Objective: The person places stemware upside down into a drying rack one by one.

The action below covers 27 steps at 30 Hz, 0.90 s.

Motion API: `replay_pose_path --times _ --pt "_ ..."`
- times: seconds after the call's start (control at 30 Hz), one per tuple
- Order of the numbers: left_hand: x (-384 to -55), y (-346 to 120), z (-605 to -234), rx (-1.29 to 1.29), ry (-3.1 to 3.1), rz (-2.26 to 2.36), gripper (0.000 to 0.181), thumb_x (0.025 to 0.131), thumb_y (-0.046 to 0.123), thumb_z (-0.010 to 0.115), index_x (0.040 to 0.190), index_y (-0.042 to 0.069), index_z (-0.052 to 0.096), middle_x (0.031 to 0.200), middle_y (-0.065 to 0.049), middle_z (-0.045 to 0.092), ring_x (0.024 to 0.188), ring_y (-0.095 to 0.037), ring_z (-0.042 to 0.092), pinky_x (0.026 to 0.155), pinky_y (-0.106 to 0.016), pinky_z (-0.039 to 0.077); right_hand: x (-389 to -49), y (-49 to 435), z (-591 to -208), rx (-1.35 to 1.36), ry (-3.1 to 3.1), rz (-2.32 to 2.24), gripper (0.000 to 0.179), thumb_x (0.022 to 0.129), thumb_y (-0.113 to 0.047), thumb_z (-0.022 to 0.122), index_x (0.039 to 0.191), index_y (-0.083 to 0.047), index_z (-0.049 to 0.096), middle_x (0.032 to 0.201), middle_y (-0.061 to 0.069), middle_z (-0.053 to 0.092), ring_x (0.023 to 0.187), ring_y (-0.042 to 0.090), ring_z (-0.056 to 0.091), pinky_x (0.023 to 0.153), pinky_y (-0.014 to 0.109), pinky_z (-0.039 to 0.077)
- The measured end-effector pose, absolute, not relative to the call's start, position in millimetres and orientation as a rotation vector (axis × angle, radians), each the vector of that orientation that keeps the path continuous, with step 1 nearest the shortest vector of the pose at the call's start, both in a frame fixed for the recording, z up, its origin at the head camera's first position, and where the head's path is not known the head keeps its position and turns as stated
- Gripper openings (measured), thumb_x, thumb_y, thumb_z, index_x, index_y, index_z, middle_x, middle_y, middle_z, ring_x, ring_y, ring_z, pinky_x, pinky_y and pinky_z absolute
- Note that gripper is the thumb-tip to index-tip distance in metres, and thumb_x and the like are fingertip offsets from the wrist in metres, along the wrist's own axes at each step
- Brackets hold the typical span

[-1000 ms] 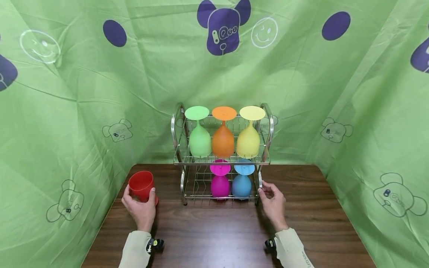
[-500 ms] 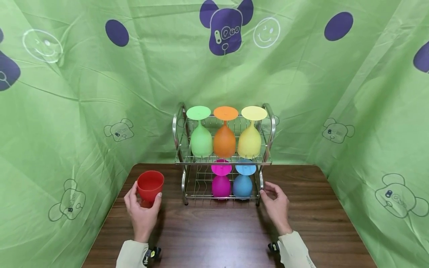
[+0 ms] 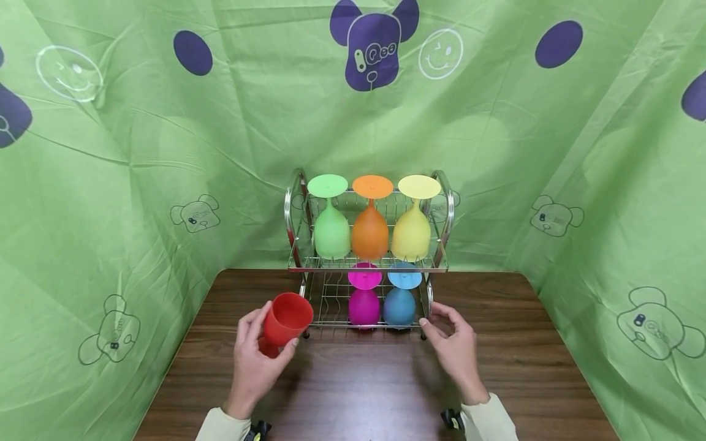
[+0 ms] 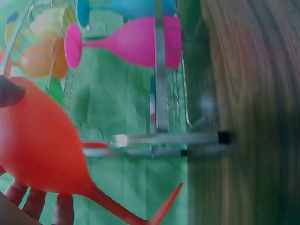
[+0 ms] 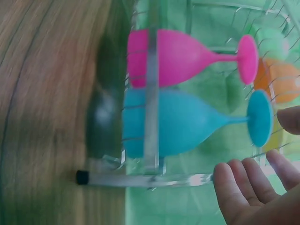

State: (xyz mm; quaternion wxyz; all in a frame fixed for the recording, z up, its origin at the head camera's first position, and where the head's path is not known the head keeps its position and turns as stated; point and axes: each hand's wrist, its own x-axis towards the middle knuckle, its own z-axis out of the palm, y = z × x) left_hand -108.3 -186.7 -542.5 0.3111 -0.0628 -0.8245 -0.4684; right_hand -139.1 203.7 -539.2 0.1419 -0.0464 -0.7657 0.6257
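My left hand [image 3: 252, 362] grips a red wine goblet [image 3: 284, 327] by its bowl, in front of the left end of a two-tier wire dish rack [image 3: 368, 269]. The goblet has its mouth up and leans to the right; its stem and foot show in the left wrist view. At the rack's right front leg is my right hand [image 3: 458, 355], thumb apart from the fingers; whether a fingertip touches the metal cannot be told. Upside down on the lower tier stand a magenta goblet [image 3: 363, 306] and a blue goblet [image 3: 399, 306], left of that hand.
Upside down on the upper tier stand a green goblet [image 3: 331, 233], an orange goblet [image 3: 370, 233] and a yellow goblet [image 3: 411, 236]. The rack is on a dark wooden table [image 3: 364, 392], with a green printed cloth [image 3: 485, 153] around the back and sides.
My left hand has carried the red goblet rightward from the table's left side to the rack's left front, and the goblet now leans more. The right hand stays by the rack's right leg.
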Motion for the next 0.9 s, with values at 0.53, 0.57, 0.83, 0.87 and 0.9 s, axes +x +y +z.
replay_pose_path --times 0.53,0.57,0.83,0.87,0.9 --pt "-93.2 -120.5 -497.9 -0.729 -2.415 -1.029 0.091 0.068 0.021 0.097 0.150 0.016 0.059 0.141 -0.003 0.059 0.125 -0.020 0.056 0.085 -0.035 0.065 -105.2 171.5 -501.6 0.785 -2.183 1.611 0.071 0.081 -0.005 0.090 0.146 -0.012 0.062 0.145 0.009 0.062 0.130 0.013 0.063 0.100 0.033 0.061" --pt "-92.6 -117.8 -494.3 -0.755 -2.421 -0.996 0.091 0.068 0.022 0.097 0.150 0.016 0.059 0.141 -0.003 0.059 0.125 -0.019 0.056 0.086 -0.035 0.065 -103.5 169.2 -498.4 0.827 -2.187 1.585 0.073 0.080 -0.007 0.091 0.146 -0.012 0.061 0.146 0.009 0.061 0.131 0.014 0.063 0.100 0.033 0.062" --pt "-87.3 -101.0 -473.2 -0.876 -2.479 -0.757 0.093 0.067 0.030 0.098 0.150 0.019 0.059 0.142 0.002 0.059 0.126 -0.014 0.054 0.091 -0.036 0.063 -94.0 154.2 -485.8 0.973 -2.223 1.481 0.079 0.079 -0.020 0.094 0.149 -0.013 0.059 0.149 0.007 0.058 0.131 0.021 0.062 0.097 0.039 0.063" --pt "-86.9 -99.2 -471.7 -0.891 -2.477 -0.729 0.092 0.068 0.030 0.098 0.150 0.018 0.059 0.142 0.002 0.059 0.126 -0.014 0.055 0.092 -0.036 0.062 -93.4 153.2 -485.9 0.975 -2.225 1.483 0.079 0.079 -0.020 0.094 0.149 -0.013 0.059 0.149 0.008 0.058 0.131 0.021 0.062 0.097 0.040 0.063" --pt "-86.6 -97.5 -470.6 -0.907 -2.473 -0.704 0.092 0.068 0.031 0.097 0.150 0.018 0.059 0.142 0.001 0.059 0.126 -0.015 0.055 0.093 -0.037 0.062 -92.8 152.3 -486.2 0.976 -2.226 1.489 0.079 0.079 -0.020 0.094 0.149 -0.013 0.058 0.149 0.008 0.058 0.130 0.022 0.062 0.095 0.042 0.064"
